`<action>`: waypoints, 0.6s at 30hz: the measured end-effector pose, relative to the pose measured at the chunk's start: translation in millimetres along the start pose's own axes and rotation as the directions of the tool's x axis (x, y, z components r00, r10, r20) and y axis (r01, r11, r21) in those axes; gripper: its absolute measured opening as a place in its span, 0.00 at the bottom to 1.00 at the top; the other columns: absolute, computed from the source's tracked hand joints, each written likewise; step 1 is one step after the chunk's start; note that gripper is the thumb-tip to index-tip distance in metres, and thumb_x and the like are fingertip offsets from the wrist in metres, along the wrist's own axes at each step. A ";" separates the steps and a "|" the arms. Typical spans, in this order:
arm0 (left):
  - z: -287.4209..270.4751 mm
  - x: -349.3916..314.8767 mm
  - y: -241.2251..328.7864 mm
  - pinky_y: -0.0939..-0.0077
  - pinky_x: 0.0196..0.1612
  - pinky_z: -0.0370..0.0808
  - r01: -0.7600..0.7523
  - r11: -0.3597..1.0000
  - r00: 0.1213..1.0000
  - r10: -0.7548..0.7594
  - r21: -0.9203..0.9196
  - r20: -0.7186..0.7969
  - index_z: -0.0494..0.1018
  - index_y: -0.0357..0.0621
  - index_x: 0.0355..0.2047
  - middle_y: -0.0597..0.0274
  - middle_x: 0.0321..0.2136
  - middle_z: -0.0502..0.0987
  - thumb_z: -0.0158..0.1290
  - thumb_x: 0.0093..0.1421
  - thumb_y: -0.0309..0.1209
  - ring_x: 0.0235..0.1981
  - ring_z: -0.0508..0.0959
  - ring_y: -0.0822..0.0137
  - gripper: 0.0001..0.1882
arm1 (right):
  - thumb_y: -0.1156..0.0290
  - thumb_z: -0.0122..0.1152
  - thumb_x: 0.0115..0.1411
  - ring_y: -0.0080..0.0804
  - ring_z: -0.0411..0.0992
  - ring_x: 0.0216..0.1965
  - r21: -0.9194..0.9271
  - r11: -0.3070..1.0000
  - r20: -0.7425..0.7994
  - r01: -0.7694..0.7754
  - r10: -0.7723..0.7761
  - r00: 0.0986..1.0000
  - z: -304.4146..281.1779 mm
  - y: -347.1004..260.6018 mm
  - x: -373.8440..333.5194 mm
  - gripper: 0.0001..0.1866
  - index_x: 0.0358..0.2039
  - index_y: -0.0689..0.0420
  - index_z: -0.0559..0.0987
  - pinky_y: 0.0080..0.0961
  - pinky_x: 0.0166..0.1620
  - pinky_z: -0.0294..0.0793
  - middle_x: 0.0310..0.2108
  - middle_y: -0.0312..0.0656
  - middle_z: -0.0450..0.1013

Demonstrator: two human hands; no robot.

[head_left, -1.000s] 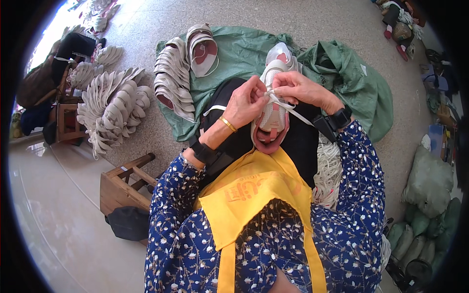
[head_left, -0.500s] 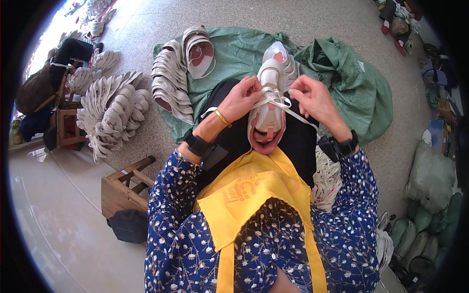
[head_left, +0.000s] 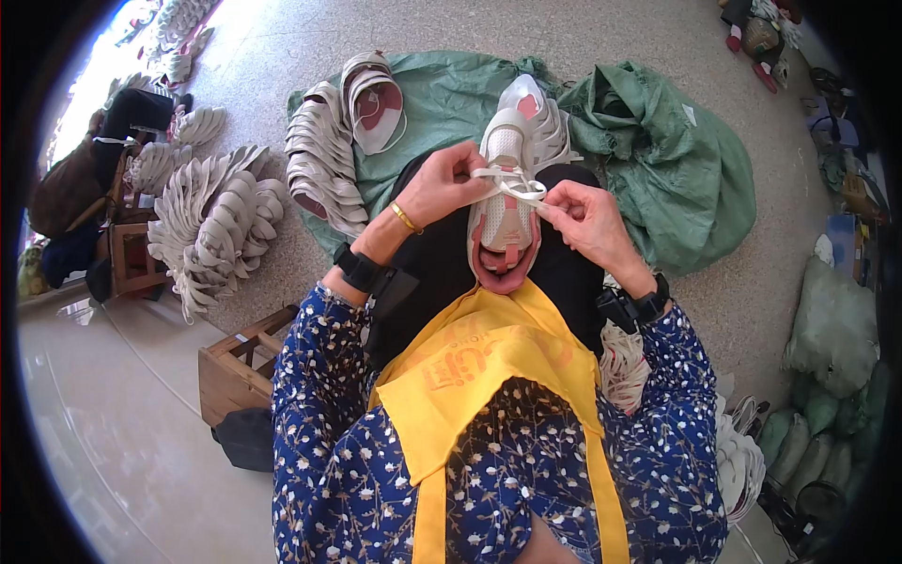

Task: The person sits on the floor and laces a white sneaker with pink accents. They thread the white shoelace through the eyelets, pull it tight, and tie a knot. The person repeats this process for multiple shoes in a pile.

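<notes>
A white and pink shoe upper (head_left: 508, 221) lies on my lap, its pink-lined opening toward me. Across its middle a white shoelace (head_left: 515, 184) forms a loose bow. My left hand (head_left: 458, 180) pinches one loop at the left side of the upper. At the right side, my right hand (head_left: 577, 212) grips the lace between thumb and fingertips. Just beyond the upper lies a stack of similar pale uppers (head_left: 554, 134), partly hidden behind it.
A green woven sack (head_left: 442, 89) lies spread on the floor, bearing stacked uppers (head_left: 325, 164) at left. A bulging green sack (head_left: 681, 188) stands at right. Further left are a pile of uppers (head_left: 216, 221) and a wooden stool (head_left: 235, 376). White laces (head_left: 622, 368) hang beside my right thigh.
My right hand has moved down and left and taken hold of the lace. My left hand has shifted slightly left with its loop. The bow looks drawn closer to the upper.
</notes>
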State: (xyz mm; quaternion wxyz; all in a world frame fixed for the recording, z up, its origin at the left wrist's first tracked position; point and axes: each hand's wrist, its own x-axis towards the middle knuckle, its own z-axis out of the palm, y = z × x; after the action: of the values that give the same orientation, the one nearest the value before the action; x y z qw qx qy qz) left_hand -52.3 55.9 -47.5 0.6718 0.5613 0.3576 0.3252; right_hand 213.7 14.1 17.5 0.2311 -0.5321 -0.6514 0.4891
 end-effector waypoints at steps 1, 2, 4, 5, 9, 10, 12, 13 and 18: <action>1.3 0.1 1.7 0.84 0.42 0.72 0.008 1.000 0.999 -0.008 -0.006 -0.045 0.68 0.42 0.36 0.73 0.34 0.71 0.58 0.64 0.23 0.37 0.71 0.82 0.08 | 0.70 0.66 0.63 0.12 0.70 0.19 -0.041 0.997 -0.031 0.059 -0.061 0.998 0.4 2.1 0.0 0.08 0.32 0.61 0.79 0.22 0.21 0.67 0.19 0.32 0.74; 2.9 0.2 3.4 0.84 0.42 0.72 0.016 1.000 0.996 -0.017 -0.011 -0.090 0.68 0.42 0.37 0.72 0.34 0.71 0.57 0.64 0.23 0.36 0.72 0.82 0.08 | 0.71 0.65 0.63 0.16 0.71 0.19 -0.103 0.992 -0.045 0.080 -0.085 0.995 -0.1 2.9 -1.7 0.07 0.33 0.61 0.79 0.24 0.22 0.68 0.19 0.33 0.74; 5.6 -0.6 4.2 0.83 0.43 0.73 -0.008 0.998 0.993 0.000 -0.066 -0.119 0.68 0.41 0.37 0.71 0.34 0.72 0.56 0.65 0.22 0.36 0.73 0.81 0.07 | 0.73 0.63 0.63 0.22 0.72 0.18 -0.225 0.967 -0.063 0.119 -0.136 0.989 0.7 -8.6 -6.3 0.05 0.33 0.60 0.79 0.28 0.23 0.68 0.19 0.37 0.74; 6.8 -0.9 4.6 0.83 0.43 0.73 -0.021 0.995 0.991 0.008 -0.093 -0.135 0.68 0.40 0.38 0.70 0.34 0.72 0.56 0.65 0.22 0.36 0.74 0.81 0.06 | 0.74 0.62 0.62 0.27 0.73 0.18 -0.276 0.946 -0.072 0.169 -0.195 0.978 0.9 -11.1 -8.1 0.03 0.34 0.59 0.78 0.29 0.24 0.69 0.20 0.39 0.74; 9.6 -1.2 -2.6 0.83 0.43 0.74 -0.036 0.995 0.988 0.021 -0.098 -0.151 0.68 0.39 0.39 0.70 0.34 0.72 0.54 0.64 0.19 0.37 0.74 0.80 0.06 | 0.79 0.59 0.60 0.43 0.76 0.23 -0.458 0.818 -0.081 0.349 -0.429 0.900 0.8 -10.1 -9.8 0.08 0.39 0.56 0.78 0.35 0.26 0.73 0.25 0.44 0.76; 11.2 -1.1 -2.6 0.83 0.43 0.74 -0.042 0.994 0.989 0.026 -0.104 -0.148 0.68 0.39 0.39 0.70 0.34 0.72 0.53 0.64 0.18 0.37 0.74 0.80 0.06 | 0.80 0.58 0.59 0.47 0.76 0.25 -0.497 0.776 -0.075 0.387 -0.483 0.872 -0.6 -8.2 -9.7 0.09 0.40 0.56 0.78 0.37 0.27 0.74 0.27 0.44 0.77; 13.7 -0.6 -3.4 0.84 0.42 0.73 -0.052 0.995 0.988 0.039 -0.085 -0.147 0.68 0.39 0.39 0.70 0.34 0.72 0.52 0.62 0.17 0.37 0.74 0.80 0.07 | 0.81 0.58 0.58 0.46 0.77 0.27 -0.564 0.716 -0.034 0.411 -0.518 0.855 -3.8 -6.4 -12.8 0.11 0.41 0.56 0.77 0.37 0.28 0.74 0.29 0.44 0.78; 14.8 -0.3 -4.4 0.84 0.42 0.73 -0.056 0.997 0.988 0.046 -0.060 -0.149 0.69 0.40 0.39 0.70 0.35 0.72 0.51 0.62 0.16 0.37 0.73 0.81 0.08 | 0.81 0.58 0.57 0.46 0.77 0.28 -0.594 0.683 -0.012 0.424 -0.535 0.845 -5.6 -5.2 -15.3 0.12 0.41 0.56 0.77 0.38 0.29 0.75 0.30 0.44 0.78; 20.4 -1.6 -7.4 0.84 0.36 0.72 -0.114 0.993 0.980 0.114 0.014 -0.162 0.70 0.37 0.38 0.70 0.31 0.71 0.50 0.58 0.16 0.32 0.72 0.81 0.08 | 0.83 0.57 0.57 0.45 0.78 0.30 -0.657 0.654 -0.042 0.374 -0.527 0.849 -30.4 1.0 -44.7 0.11 0.41 0.57 0.78 0.37 0.31 0.75 0.31 0.44 0.78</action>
State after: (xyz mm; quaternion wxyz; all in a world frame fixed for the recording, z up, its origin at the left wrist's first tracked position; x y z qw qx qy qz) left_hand -35.7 42.7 -52.3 0.6193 0.5542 0.3792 0.4069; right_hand 253.7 -15.2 39.1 0.2288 -0.4507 -0.8563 0.1057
